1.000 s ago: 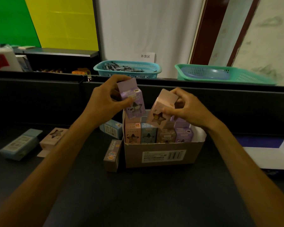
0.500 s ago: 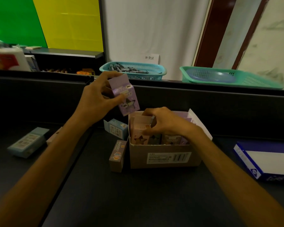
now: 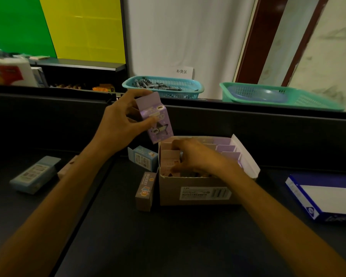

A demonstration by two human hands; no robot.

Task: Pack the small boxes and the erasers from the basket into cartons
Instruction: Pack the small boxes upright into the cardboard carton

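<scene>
An open brown carton (image 3: 196, 193) stands on the dark table, packed with rows of small pink and purple boxes. Just above the carton's left rear corner, my left hand (image 3: 120, 124) grips a small purple box (image 3: 157, 118), tilted. My right hand (image 3: 190, 154) reaches down into the carton's left side, fingers curled round a pink box (image 3: 169, 162) set among the others. Loose small boxes lie outside the carton: a blue one (image 3: 144, 158) and a brown one (image 3: 145, 189) by its left wall, another blue one (image 3: 35, 173) lying flat at the far left.
A raised black ledge runs behind the table. On it sit a teal basket (image 3: 194, 88) holding pens and a green basket (image 3: 308, 100). A blue-and-white carton (image 3: 300, 198) lies open at the right. A pink box (image 3: 65, 168) peeks out behind my left forearm.
My right hand has carried its pink box down into the carton's left side and stays on it. My left hand still holds the purple box aloft, shifted slightly toward the carton.
</scene>
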